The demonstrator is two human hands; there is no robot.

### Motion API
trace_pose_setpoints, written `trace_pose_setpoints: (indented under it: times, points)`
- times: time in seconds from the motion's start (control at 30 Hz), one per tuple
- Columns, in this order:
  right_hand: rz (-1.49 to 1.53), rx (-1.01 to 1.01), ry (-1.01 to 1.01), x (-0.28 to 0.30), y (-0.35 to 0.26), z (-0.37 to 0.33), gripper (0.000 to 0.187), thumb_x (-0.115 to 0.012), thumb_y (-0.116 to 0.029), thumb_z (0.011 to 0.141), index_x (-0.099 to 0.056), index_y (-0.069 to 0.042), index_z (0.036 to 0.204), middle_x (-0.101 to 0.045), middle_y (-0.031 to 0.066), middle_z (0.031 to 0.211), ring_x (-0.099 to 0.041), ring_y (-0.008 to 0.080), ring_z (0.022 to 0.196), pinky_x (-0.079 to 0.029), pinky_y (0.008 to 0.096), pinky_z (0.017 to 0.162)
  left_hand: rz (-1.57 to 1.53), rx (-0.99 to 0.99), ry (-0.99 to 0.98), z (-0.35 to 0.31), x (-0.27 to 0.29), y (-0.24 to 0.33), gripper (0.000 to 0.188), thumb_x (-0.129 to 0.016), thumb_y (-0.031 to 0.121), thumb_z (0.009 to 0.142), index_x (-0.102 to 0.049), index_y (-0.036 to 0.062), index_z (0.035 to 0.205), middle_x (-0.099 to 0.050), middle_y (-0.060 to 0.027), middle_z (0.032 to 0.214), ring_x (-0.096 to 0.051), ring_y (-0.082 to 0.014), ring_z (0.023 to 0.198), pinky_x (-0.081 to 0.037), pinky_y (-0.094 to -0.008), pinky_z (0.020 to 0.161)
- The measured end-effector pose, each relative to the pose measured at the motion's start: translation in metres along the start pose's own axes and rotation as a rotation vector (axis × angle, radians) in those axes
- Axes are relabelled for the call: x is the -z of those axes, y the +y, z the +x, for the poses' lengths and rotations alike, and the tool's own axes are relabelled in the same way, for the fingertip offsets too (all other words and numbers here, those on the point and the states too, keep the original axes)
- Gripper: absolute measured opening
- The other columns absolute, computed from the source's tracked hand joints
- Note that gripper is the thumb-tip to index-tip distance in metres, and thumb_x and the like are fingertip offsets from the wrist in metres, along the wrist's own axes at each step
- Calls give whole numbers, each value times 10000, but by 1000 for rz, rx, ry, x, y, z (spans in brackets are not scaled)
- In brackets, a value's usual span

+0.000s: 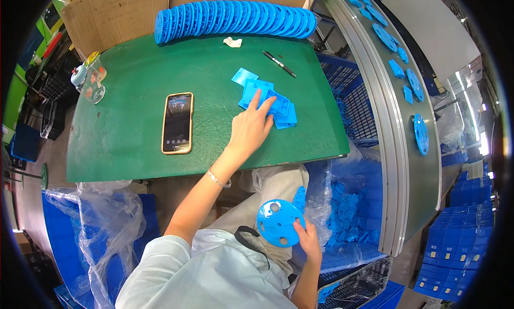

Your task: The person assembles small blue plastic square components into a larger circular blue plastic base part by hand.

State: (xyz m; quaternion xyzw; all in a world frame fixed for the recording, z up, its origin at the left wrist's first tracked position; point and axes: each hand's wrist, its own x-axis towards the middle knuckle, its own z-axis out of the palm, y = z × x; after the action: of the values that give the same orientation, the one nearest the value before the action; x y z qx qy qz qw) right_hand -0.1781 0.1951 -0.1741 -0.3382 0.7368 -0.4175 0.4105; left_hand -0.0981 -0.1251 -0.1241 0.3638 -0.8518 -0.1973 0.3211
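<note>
My left hand (250, 130) reaches over the green table, fingers stretched out and apart, with the fingertips on a small pile of blue plastic box-shaped parts (285, 114). A flat light-blue piece (244, 76) lies at the pile's far left edge. Above my lap, my right hand (309, 239) grips a round blue plastic disc (278, 223) with several holes by its right edge. Another narrow blue piece (300, 197) sticks up beside the disc; whether my right hand holds it too cannot be made out.
A long row of blue discs (235, 20) stands at the table's back. A phone (178, 123), pen (279, 64) and glass jar (95, 90) lie or stand on the green table (128, 143). At right runs a conveyor (399, 97) carrying blue parts; plastic-lined blue bins (350, 245) flank me.
</note>
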Motion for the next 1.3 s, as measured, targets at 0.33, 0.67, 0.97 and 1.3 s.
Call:
trace_pose_setpoints:
  times: [0.33, 0.67, 0.97, 1.3]
  points:
    - [389, 53, 182, 5, -27, -6, 228, -545, -223, 905, -541, 1, 860, -447, -41, 745, -372, 59, 697, -306, 234, 587, 238, 245, 303, -120, 72, -48, 440, -615, 201, 792, -534, 131, 1219, -441, -166, 1259, -427, -348, 1111, -311, -477, 965]
    - [172, 114, 38, -4, -40, 9, 258, -548, -209, 891, -545, 48, 877, -476, 3, 765, -402, 85, 703, -344, 257, 610, 601, 487, 49, -147, 95, -88, 558, -585, 452, 834, -427, 304, 1348, -223, -158, 1469, -226, -378, 1352, -170, -641, 1037]
    - [211, 185, 49, -1, -62, -9, 284, -556, -218, 871, -562, 65, 887, -533, 44, 809, -467, 108, 714, -378, 272, 619, -221, 156, 137, -149, 94, -20, 439, -524, 289, 880, -510, -4, 1206, -478, -236, 1280, -454, -373, 1210, -329, -418, 1022]
    - [-161, 566, -352, 9, -104, -17, 311, -600, -235, 822, -632, 73, 847, -579, 191, 1019, -557, 290, 807, -449, 353, 750, -1980, 911, -954, -153, 32, 35, 781, -332, 679, 870, -93, 251, 1478, -223, -132, 1483, -303, -297, 1325, -358, -558, 988]
